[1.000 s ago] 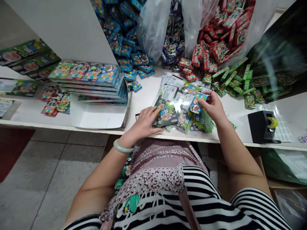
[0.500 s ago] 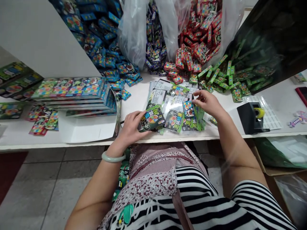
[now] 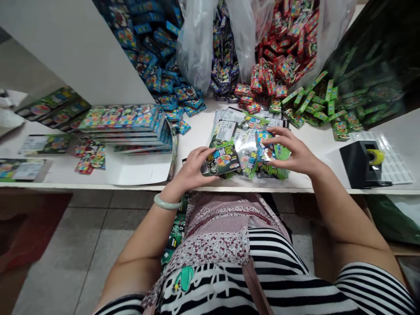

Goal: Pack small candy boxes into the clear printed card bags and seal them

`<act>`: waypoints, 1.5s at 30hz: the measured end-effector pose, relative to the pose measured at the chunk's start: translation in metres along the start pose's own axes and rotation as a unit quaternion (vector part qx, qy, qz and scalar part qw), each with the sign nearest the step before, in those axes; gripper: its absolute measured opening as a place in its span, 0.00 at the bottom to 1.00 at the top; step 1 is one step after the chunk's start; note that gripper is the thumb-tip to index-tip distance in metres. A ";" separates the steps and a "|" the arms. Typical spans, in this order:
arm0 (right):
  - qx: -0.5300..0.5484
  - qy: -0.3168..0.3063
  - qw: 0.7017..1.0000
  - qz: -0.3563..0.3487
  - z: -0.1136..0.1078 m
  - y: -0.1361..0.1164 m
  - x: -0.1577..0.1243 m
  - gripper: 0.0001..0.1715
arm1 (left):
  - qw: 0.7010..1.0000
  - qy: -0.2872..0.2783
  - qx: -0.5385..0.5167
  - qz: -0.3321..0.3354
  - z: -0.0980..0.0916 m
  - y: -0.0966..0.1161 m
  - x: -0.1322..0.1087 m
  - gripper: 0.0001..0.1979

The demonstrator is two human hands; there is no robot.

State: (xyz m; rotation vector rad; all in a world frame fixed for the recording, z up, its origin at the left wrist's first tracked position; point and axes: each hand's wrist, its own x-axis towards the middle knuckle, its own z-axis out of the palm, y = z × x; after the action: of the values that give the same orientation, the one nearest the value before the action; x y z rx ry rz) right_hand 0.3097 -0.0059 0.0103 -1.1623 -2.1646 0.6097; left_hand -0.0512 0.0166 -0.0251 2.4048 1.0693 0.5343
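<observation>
In the head view, the left hand (image 3: 196,169) grips the left end of a dark packet (image 3: 222,159), fingers along its upper edge and thumb along the lower one. The packet lies near the front edge of the counter (image 3: 193,136), over the left part of a loose pile of flat clear packets (image 3: 247,158); whether its mouth is open I cannot tell.

The right hand (image 3: 293,150) has a small blue box (image 3: 264,146) between thumb and fingers, held by its right side above the pile, just beside the dark packet and apart from it.

Behind the pile lie heaps of blue boxes (image 3: 160,81), purple boxes (image 3: 225,72), red boxes (image 3: 278,65) and green boxes (image 3: 328,103). A tape dispenser (image 3: 359,164) stands to the right, and a stack of printed cartons (image 3: 121,118) to the left.

The likeliest trouble is slipping: the clear packets look slick and overlap, so a push from either hand could slide some over the near edge. The blue box, pinched at one side, could twist or drop. The red and green heaps nearly meet, so a knock could mix colours.
</observation>
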 end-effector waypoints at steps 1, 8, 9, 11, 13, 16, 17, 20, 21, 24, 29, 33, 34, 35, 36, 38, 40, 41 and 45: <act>-0.003 -0.019 1.000 -0.019 -0.002 -0.010 0.002 0.27 | 1.000 -0.003 -0.004 0.007 -0.001 0.003 0.001 0.43; -0.084 -0.126 0.984 -0.088 -0.002 -0.030 0.017 0.24 | 0.997 -0.010 0.003 0.081 0.001 0.009 0.011 0.45; -0.090 -0.132 0.983 -0.090 -0.003 -0.030 0.017 0.24 | 0.996 -0.015 -0.001 0.086 0.002 0.009 0.011 0.45; -0.102 -0.139 0.981 -0.093 -0.005 -0.031 0.018 0.24 | 0.996 -0.016 -0.007 0.086 0.003 0.008 0.011 0.46; -0.117 -0.144 0.978 -0.095 -0.007 -0.033 0.018 0.24 | 0.996 -0.013 -0.010 0.084 0.004 0.008 0.011 0.46; -0.132 -0.155 0.974 -0.099 -0.010 -0.037 0.019 0.25 | 0.996 -0.017 -0.013 0.085 0.005 0.009 0.011 0.46; -0.132 -0.159 0.973 -0.100 -0.010 -0.038 0.018 0.25 | 0.996 -0.021 -0.014 0.083 0.004 0.009 0.011 0.46; -0.116 -0.170 0.974 -0.093 -0.010 -0.040 0.017 0.24 | 0.996 -0.028 -0.020 0.082 0.005 0.009 0.009 0.46; -0.106 -0.175 0.975 -0.090 -0.010 -0.040 0.017 0.24 | 0.995 -0.032 -0.024 0.086 0.005 0.010 0.008 0.46; -0.084 -0.185 0.975 -0.087 -0.005 -0.038 0.018 0.25 | 0.993 -0.046 -0.038 0.100 0.007 0.011 0.008 0.46; -0.007 -0.121 0.991 -0.062 0.009 -0.038 0.026 0.42 | 0.994 -0.017 -0.053 0.089 0.013 0.021 0.010 0.47; 0.041 0.002 0.999 0.017 0.026 -0.047 0.019 0.38 | 0.998 0.063 -0.011 0.027 0.012 0.034 0.009 0.50; 0.064 0.017 0.997 0.050 0.033 -0.049 0.015 0.35 | 0.997 0.081 0.000 0.016 0.011 0.037 0.009 0.50; 0.096 0.026 0.991 0.085 0.039 -0.051 0.012 0.32 | 0.996 0.093 0.003 0.012 0.011 0.041 0.009 0.51; 0.137 0.036 0.983 0.119 0.046 -0.053 0.008 0.29 | 0.995 0.102 -0.007 0.010 0.012 0.044 0.009 0.50; 0.209 0.063 0.961 0.173 0.056 -0.054 0.005 0.23 | 0.991 0.113 -0.068 0.004 0.015 0.051 0.010 0.42; 0.239 0.100 0.947 0.192 0.060 -0.055 0.005 0.19 | 0.978 0.123 -0.165 -0.017 0.022 0.058 0.012 0.28; 0.243 0.119 0.944 0.191 0.059 -0.055 0.006 0.20 | 0.968 0.126 -0.213 -0.031 0.027 0.061 0.013 0.24; 0.264 0.211 0.921 0.194 0.058 -0.056 0.006 0.33 | 0.933 0.124 -0.335 -0.052 0.047 0.067 0.014 0.30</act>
State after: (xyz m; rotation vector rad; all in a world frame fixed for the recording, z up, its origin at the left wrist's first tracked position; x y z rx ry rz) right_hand 0.2347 -0.0355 0.0062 -1.2724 -1.3000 0.9429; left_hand 0.0210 -0.0244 -0.0254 1.7037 0.9097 1.0001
